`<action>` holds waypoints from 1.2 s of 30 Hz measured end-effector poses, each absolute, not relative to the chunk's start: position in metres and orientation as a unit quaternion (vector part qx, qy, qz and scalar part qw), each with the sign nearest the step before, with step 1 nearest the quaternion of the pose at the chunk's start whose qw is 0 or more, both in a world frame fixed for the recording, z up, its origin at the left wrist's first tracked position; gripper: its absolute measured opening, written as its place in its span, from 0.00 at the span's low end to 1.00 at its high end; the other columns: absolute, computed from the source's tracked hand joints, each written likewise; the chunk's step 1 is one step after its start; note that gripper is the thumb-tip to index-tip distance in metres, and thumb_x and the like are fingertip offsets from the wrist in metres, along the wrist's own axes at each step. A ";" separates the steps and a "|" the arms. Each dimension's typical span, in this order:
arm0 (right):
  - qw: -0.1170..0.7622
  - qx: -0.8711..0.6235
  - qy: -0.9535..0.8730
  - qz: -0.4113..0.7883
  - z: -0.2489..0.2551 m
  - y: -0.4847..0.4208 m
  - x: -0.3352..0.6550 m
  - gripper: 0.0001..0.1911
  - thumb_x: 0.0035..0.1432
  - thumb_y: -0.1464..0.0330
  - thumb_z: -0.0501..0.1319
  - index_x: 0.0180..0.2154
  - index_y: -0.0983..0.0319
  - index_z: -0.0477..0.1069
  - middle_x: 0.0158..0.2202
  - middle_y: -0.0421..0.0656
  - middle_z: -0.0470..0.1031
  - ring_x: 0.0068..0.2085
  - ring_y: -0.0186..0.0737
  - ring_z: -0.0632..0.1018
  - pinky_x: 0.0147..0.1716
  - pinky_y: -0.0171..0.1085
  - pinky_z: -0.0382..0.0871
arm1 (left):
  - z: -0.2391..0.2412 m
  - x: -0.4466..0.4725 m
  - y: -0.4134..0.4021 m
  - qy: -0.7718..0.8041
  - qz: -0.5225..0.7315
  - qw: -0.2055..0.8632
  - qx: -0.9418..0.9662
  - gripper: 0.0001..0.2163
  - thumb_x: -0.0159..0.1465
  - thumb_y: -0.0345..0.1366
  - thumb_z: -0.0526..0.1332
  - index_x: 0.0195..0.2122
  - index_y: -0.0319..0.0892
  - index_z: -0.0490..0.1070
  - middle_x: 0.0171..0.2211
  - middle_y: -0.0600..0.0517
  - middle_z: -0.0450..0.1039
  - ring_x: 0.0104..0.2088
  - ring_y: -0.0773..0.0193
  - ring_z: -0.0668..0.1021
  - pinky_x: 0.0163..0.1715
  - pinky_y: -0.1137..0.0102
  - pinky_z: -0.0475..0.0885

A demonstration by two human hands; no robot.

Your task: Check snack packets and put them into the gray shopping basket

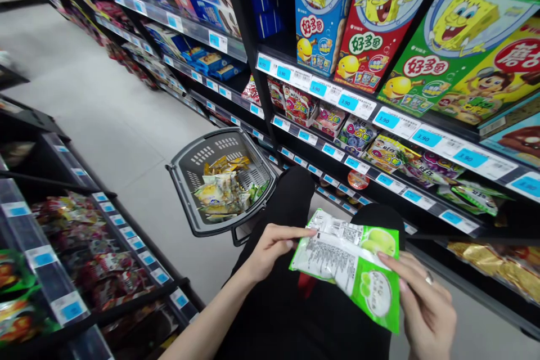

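A green-and-white snack packet (352, 264) is held over my lap, its printed back side turned up. Pale green fruit is pictured on its right part. My right hand (426, 298), with a ring on one finger, grips the packet's right edge, thumb and fingers closed on it. At the opposite edge my left hand (272, 250) also has hold of the packet, its index finger stretched over the small print and the other fingers curled. Beyond my left hand, a grey shopping basket (194, 211) stands on the floor with several small snack packets (225, 191) inside.
Shelves on the right carry cartoon snack boxes (382, 28), gummy candy bags (358, 134) and blue price tags (386, 120). Gold-wrapped packets (493, 264) lie low at the right. Black bins (42, 253) of wrapped sweets (105, 270) line the left. Tiled floor (139, 124) runs between.
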State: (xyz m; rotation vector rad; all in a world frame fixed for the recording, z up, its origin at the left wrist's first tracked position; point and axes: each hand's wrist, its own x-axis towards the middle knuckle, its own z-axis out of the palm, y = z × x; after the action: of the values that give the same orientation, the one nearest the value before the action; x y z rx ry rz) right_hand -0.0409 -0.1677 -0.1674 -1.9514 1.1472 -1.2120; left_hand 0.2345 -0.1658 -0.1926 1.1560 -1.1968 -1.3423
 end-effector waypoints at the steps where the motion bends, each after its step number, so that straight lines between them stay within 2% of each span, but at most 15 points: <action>1: 0.300 -0.723 0.423 -0.456 -0.168 -0.166 -0.041 0.16 0.63 0.68 0.53 0.48 0.57 0.75 0.43 0.47 0.79 0.44 0.50 0.77 0.42 0.48 0.69 | -0.193 0.233 -0.165 -0.474 -0.553 0.491 0.477 0.16 0.60 0.44 0.60 0.39 0.39 0.81 0.33 0.42 0.82 0.28 0.58 0.78 0.26 0.71 0.68; 3: 0.313 -0.718 0.423 -0.456 -0.170 -0.165 -0.040 0.16 0.64 0.64 0.52 0.46 0.58 0.76 0.42 0.48 0.79 0.43 0.50 0.77 0.40 0.47 0.70 | -0.192 0.230 -0.166 -0.432 -0.549 0.507 0.505 0.13 0.56 0.43 0.64 0.33 0.39 0.82 0.30 0.43 0.82 0.26 0.60 0.78 0.25 0.72 0.68; 6: 0.301 -0.715 0.460 -0.432 -0.173 -0.163 -0.034 0.09 0.57 0.69 0.62 0.40 0.57 0.78 0.36 0.45 0.80 0.37 0.45 0.79 0.35 0.40 0.73 | -0.191 0.223 -0.167 -0.360 -0.541 0.531 0.543 0.07 0.49 0.36 0.71 0.28 0.39 0.82 0.24 0.48 0.80 0.23 0.64 0.76 0.24 0.74 0.68; 8: 0.304 -0.694 0.499 -0.422 -0.175 -0.162 -0.029 0.09 0.54 0.72 0.65 0.38 0.57 0.77 0.34 0.43 0.80 0.34 0.42 0.79 0.32 0.37 0.74 | -0.191 0.221 -0.167 -0.314 -0.544 0.556 0.544 0.13 0.47 0.34 0.72 0.35 0.39 0.81 0.20 0.52 0.77 0.21 0.68 0.74 0.23 0.76 0.67; 11: 0.339 -0.623 0.555 -0.435 -0.177 -0.161 -0.021 0.09 0.53 0.69 0.66 0.39 0.59 0.75 0.31 0.43 0.79 0.30 0.39 0.79 0.29 0.34 0.75 | -0.191 0.222 -0.168 -0.273 -0.561 0.572 0.533 0.27 0.46 0.33 0.73 0.49 0.40 0.74 0.19 0.55 0.76 0.19 0.70 0.73 0.23 0.77 0.67; 13: 0.371 -0.561 0.577 -0.465 -0.178 -0.160 -0.016 0.12 0.51 0.67 0.67 0.39 0.60 0.72 0.29 0.42 0.78 0.28 0.38 0.79 0.28 0.33 0.76 | -0.191 0.222 -0.168 -0.259 -0.579 0.567 0.526 0.28 0.46 0.33 0.73 0.50 0.40 0.73 0.20 0.55 0.77 0.20 0.70 0.74 0.24 0.77 0.68; 17: 0.414 -0.478 0.570 -0.525 -0.177 -0.161 -0.008 0.16 0.48 0.68 0.69 0.38 0.60 0.67 0.24 0.38 0.76 0.25 0.35 0.78 0.26 0.32 0.74 | -0.191 0.221 -0.168 -0.244 -0.599 0.555 0.523 0.15 0.44 0.34 0.74 0.34 0.37 0.78 0.19 0.53 0.77 0.20 0.68 0.74 0.25 0.75 0.69; 19: 0.426 -0.460 0.565 -0.536 -0.176 -0.162 -0.005 0.16 0.48 0.68 0.69 0.38 0.59 0.66 0.22 0.37 0.75 0.24 0.34 0.77 0.26 0.31 0.73 | -0.192 0.220 -0.168 -0.244 -0.601 0.553 0.524 0.10 0.44 0.34 0.73 0.26 0.37 0.76 0.19 0.53 0.76 0.19 0.69 0.73 0.24 0.75 0.67; 21: 0.438 -0.449 0.566 -0.535 -0.177 -0.163 -0.004 0.16 0.48 0.68 0.69 0.38 0.59 0.65 0.22 0.36 0.74 0.24 0.34 0.76 0.25 0.30 0.72 | -0.192 0.220 -0.168 -0.248 -0.598 0.550 0.527 0.09 0.44 0.34 0.73 0.22 0.37 0.74 0.18 0.53 0.75 0.18 0.70 0.72 0.22 0.76 0.64; 24: 0.464 -0.434 0.566 -0.526 -0.180 -0.163 -0.005 0.16 0.49 0.67 0.69 0.39 0.59 0.66 0.23 0.36 0.72 0.23 0.32 0.74 0.24 0.30 0.70 | -0.193 0.219 -0.168 -0.246 -0.596 0.546 0.535 0.10 0.45 0.34 0.72 0.21 0.37 0.71 0.16 0.55 0.72 0.17 0.72 0.69 0.20 0.77 0.60; 28: 0.514 -0.422 0.547 -0.509 -0.185 -0.163 -0.009 0.15 0.55 0.66 0.65 0.44 0.59 0.67 0.24 0.36 0.69 0.25 0.31 0.71 0.27 0.30 0.69 | -0.194 0.220 -0.169 -0.228 -0.598 0.550 0.536 0.10 0.46 0.34 0.71 0.21 0.37 0.70 0.15 0.57 0.68 0.17 0.74 0.65 0.19 0.78 0.56; 33: 0.578 -0.460 0.472 -0.482 -0.189 -0.163 -0.016 0.21 0.57 0.66 0.62 0.52 0.57 0.64 0.32 0.43 0.74 0.30 0.38 0.76 0.31 0.37 0.72 | -0.196 0.223 -0.170 -0.213 -0.598 0.557 0.535 0.10 0.47 0.34 0.70 0.22 0.36 0.71 0.14 0.58 0.67 0.16 0.76 0.64 0.20 0.79 0.54; 36: 0.592 -0.460 0.460 -0.475 -0.187 -0.163 -0.016 0.23 0.57 0.67 0.62 0.54 0.55 0.62 0.33 0.43 0.74 0.32 0.38 0.77 0.32 0.37 0.73 | -0.195 0.223 -0.170 -0.214 -0.600 0.552 0.538 0.09 0.47 0.34 0.70 0.22 0.37 0.71 0.14 0.58 0.68 0.17 0.75 0.64 0.21 0.79 0.55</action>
State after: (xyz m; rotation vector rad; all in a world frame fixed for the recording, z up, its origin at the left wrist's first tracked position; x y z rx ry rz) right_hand -0.0163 -0.1632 -0.1868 -1.0708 1.0708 -1.1054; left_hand 0.2231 -0.1705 -0.1951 1.2720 -0.5057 -1.4191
